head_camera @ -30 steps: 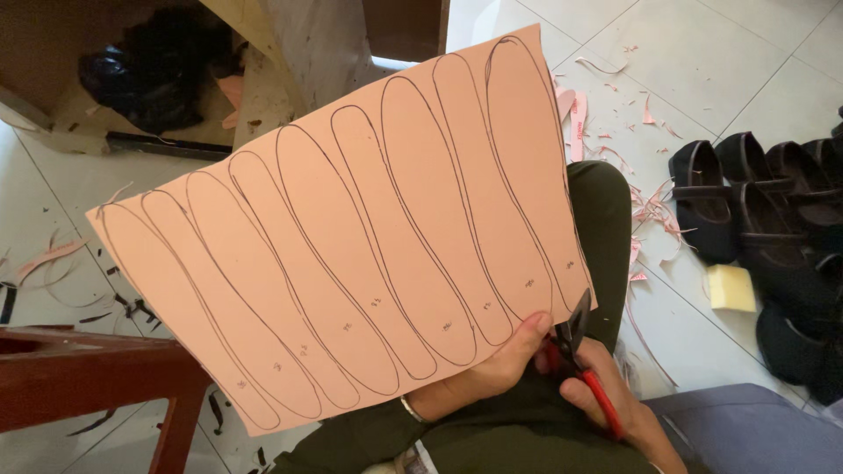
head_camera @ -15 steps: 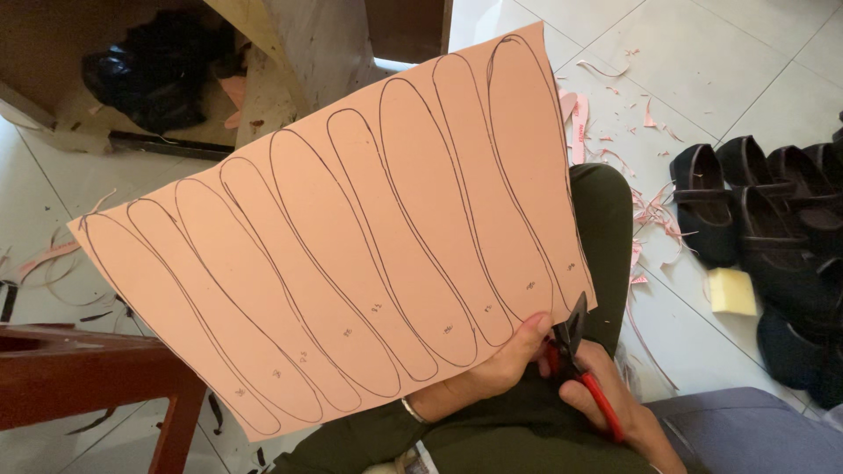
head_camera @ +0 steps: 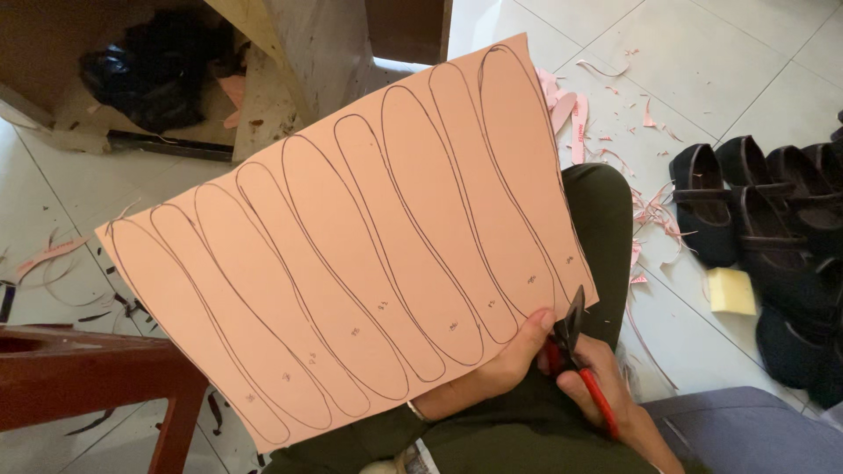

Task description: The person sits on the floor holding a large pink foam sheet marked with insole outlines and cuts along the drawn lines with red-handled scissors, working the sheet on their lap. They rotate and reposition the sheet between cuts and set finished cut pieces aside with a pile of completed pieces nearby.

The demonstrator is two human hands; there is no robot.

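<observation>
A: Large salmon-pink card sheet [head_camera: 351,254], matt, smooth, inked outlines. Scissors [head_camera: 575,347]: dark metal blades, glossy red plastic handles.

B: Noted. Black shoes [head_camera: 755,211] look matt cloth. Brown wooden stool [head_camera: 97,369] semi-gloss; white floor tiles [head_camera: 746,53] glazed, shiny.

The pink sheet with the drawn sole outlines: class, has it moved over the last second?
Yes, slightly. The pink sheet has swung: its lower-left corner now sits further down over the red stool, while the edge by the scissors has barely shifted.

Head view, close, steeply downward
</observation>
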